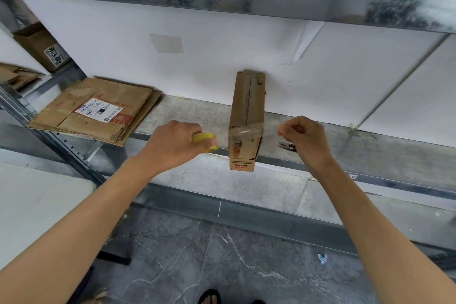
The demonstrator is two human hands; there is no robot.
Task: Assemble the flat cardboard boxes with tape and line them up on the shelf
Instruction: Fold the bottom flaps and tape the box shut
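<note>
Tape [269,128] stretched across box [248,111] between both hands

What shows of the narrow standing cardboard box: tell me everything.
The cardboard box is brown and narrow, with a taped seam along its top and red print on a flap hanging at its near end. It stands on the shelf, near end overhanging the front edge. Clear tape crosses that end, stretched from the tape roll in the left hand to the pinching right hand.

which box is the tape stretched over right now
The narrow box standing mid-shelf: clear tape crosses its near end. The flat stack at left has no hand on it.
</note>
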